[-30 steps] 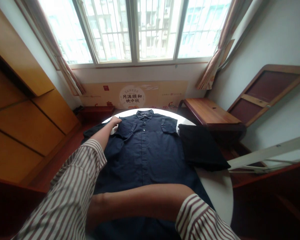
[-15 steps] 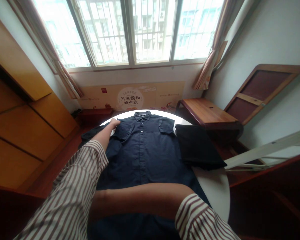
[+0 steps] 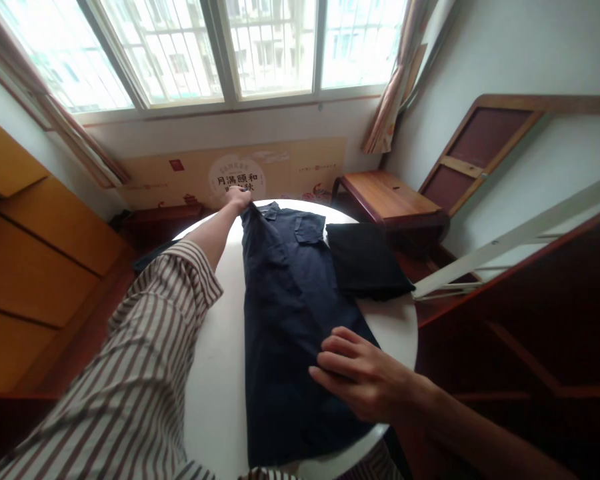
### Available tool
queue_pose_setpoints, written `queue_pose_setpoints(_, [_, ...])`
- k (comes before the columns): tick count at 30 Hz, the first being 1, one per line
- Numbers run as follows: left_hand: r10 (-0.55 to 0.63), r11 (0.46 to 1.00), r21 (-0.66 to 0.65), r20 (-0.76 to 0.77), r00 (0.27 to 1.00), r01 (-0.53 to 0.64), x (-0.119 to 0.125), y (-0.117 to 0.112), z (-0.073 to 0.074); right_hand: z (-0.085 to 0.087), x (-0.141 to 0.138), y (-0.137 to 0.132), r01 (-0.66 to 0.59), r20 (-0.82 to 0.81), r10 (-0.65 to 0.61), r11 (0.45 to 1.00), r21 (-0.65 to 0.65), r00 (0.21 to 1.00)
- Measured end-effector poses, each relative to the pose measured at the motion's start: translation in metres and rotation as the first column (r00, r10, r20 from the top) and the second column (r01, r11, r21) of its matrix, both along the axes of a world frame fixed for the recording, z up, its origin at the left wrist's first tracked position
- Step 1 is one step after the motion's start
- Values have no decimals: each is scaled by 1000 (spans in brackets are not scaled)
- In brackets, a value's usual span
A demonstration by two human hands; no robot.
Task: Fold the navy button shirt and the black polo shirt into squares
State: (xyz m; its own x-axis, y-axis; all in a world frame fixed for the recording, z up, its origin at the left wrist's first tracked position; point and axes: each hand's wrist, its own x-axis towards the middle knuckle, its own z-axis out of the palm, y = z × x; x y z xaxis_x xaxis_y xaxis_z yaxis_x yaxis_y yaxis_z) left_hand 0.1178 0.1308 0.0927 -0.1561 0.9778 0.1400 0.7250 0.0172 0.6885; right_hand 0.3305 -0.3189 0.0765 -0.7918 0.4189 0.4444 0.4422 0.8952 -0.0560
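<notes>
1. The shirt (image 3: 290,313) is dark navy woven cloth, with a pointed collar (image 3: 270,212) at the window end and one short cuffed sleeve (image 3: 309,230) laid inward; soft creases cross its front. It lies lengthwise on a smooth, round white table (image 3: 213,373), one side turned over the other in a long, narrow shape.
2. The left hand (image 3: 239,198) is closed on the shirt's cloth beside the collar, raising that corner to a small peak. The right hand (image 3: 357,373) is over the lower part of the shirt, fingers curled close together; whether cloth is pinched between them cannot be told.
3. Half a second ago the shirt was spread wide, with both sleeves showing and the right forearm reaching across it to the left. Now the left side is folded over, white tabletop shows on that side, and the right hand has come over to the right.
4. A matte black folded cloth (image 3: 367,260) lies just beside the shirt's right edge. Another dark cloth (image 3: 153,259) is at the table's left rim, partly hidden by the left arm in its striped sleeve (image 3: 145,347).
5. Beyond stand a wooden bench (image 3: 390,193) and a printed panel (image 3: 310,170), whose lettering the left hand partly covers.
</notes>
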Motion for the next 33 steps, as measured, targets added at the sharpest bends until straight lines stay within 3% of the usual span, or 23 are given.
queue_pose_setpoints(4, [-94, 993, 72, 1, 996, 94, 73, 7, -1, -25, 41, -44, 188, -80, -192, 981, -47, 978])
queue_pose_setpoints(8, [-198, 971, 130, -33, 980, 200, 135, -1, -15, -48, 60, -75, 308, -116, -314, 949, -71, 942])
queue_pose_setpoints(11, [-268, 956, 112, -51, 962, 272, 165, -13, -30, -63, 68, -90, 359, -136, -366, 930, -72, 921])
queue_pose_setpoints(14, [-337, 940, 41, -37, 941, 338, 180, -24, -41, -72, 72, -96, 410, -122, -423, 905, -116, 898])
queue_pose_setpoints(16, [-355, 935, 8, -21, 935, 355, 180, -28, -45, -75, 73, -97, 430, -109, -452, 885, -180, 885])
queue_pose_setpoints(18, [-302, 953, 34, -29, 953, 302, 169, -28, -46, -77, 73, -96, 472, -131, -512, 846, -247, 849])
queue_pose_setpoints(21, [-99, 990, 94, -62, 993, 104, 134, -27, -47, -81, 71, -88, 624, -195, -695, 712, -323, 692])
queue_pose_setpoints(23, [55, 998, 35, -83, 995, -53, 105, -29, -53, -83, 69, -79, 698, -206, -786, 614, -368, 583])
queue_pose_setpoints(25, [133, 988, -60, -94, 987, -139, 79, -33, -62, -82, 66, -66, 712, -199, -818, 569, -412, 539])
queue_pose_setpoints(30, [43, 987, -151, -60, 997, -52, 52, -42, -80, -76, 60, -33, 709, -127, -852, 496, -502, 507])
queue_pose_setpoints(33, [32, 990, -133, -49, 998, -38, 51, -41, -80, -73, 56, -21, 715, -70, -839, 500, -489, 539])
